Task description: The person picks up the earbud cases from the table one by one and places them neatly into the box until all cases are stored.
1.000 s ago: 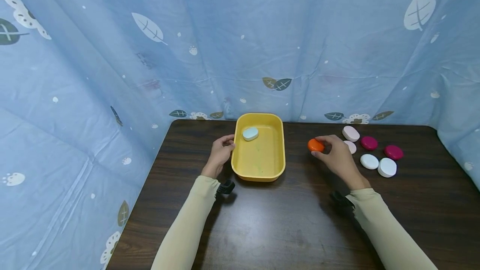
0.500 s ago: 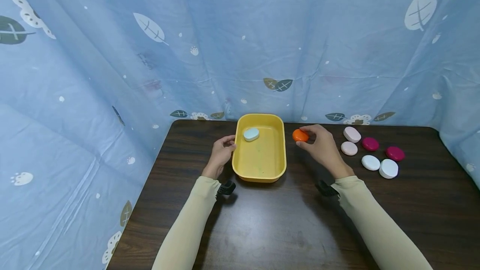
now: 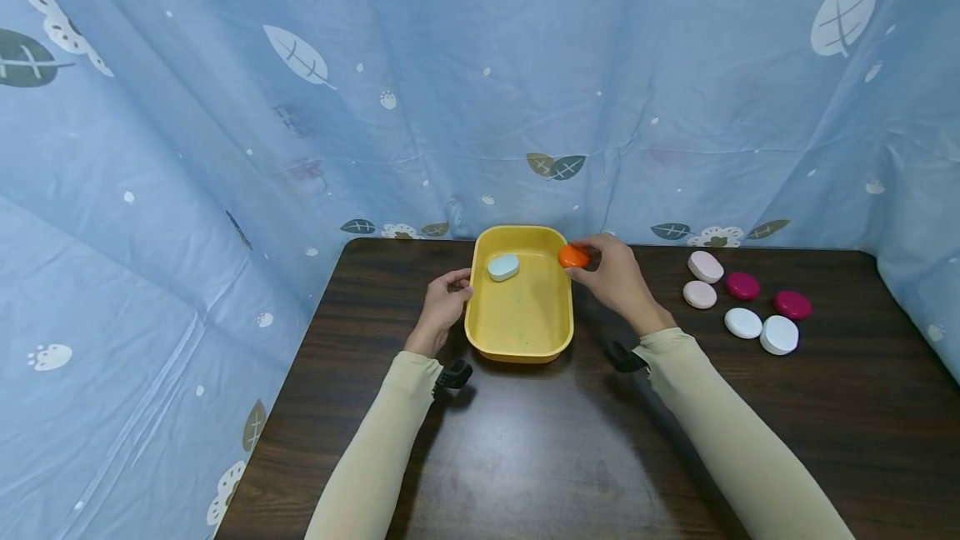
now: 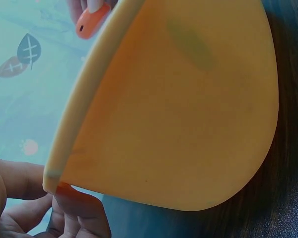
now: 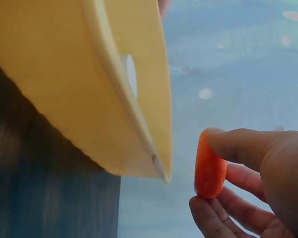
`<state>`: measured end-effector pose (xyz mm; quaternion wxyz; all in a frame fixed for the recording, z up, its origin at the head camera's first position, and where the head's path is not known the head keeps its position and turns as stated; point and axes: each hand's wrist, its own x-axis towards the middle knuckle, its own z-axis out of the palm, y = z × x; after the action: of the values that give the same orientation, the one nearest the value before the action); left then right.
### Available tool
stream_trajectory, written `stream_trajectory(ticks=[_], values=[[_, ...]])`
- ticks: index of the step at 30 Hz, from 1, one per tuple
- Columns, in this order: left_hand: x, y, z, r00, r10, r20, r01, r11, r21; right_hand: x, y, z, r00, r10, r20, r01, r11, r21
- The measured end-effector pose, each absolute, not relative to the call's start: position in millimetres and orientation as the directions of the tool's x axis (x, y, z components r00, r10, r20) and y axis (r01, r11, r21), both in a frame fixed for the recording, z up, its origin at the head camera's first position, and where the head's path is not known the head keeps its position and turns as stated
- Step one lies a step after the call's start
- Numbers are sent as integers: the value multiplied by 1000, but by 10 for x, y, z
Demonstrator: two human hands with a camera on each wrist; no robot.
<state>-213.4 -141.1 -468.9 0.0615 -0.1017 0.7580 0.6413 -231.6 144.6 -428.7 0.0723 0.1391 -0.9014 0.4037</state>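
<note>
A yellow plastic tray stands on the dark wooden table, with a pale blue-white soap bar lying inside at its upper left. My left hand pinches the tray's left rim; the left wrist view shows thumb and finger on either side of the tray edge. Between the thumb and fingertips of my right hand is an orange rounded soap bar, held at the tray's upper right rim in the head view. A small dark slot shows on the orange soap in the left wrist view.
On the right of the table lie two pale pink soaps, two magenta soaps and two white soaps. A blue patterned curtain hangs behind and to the left of the table.
My right hand has carried the orange soap leftward and slightly up in the head view, from near the pink soaps to the tray's right rim. The left hand has stayed on the tray.
</note>
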Motion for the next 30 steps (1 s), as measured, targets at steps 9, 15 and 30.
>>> stream_trajectory(ticks=[9, 15, 30], values=[[-2153, -1406, -4691, -966, -79, -246, -256, 155, 954, -2430, 1303, -4276, -964, -195, 184, -267, 638, -722], [-2159, -1410, -4696, -967, -89, -240, -251, 149, 956, -2504, 1195, -4248, -968, -193, 158, -247, 644, -724], [-2160, -1406, -4692, -966, -90, -244, -254, 130, 958, -2714, 1003, -4253, -980, -191, 49, -164, 651, -741]])
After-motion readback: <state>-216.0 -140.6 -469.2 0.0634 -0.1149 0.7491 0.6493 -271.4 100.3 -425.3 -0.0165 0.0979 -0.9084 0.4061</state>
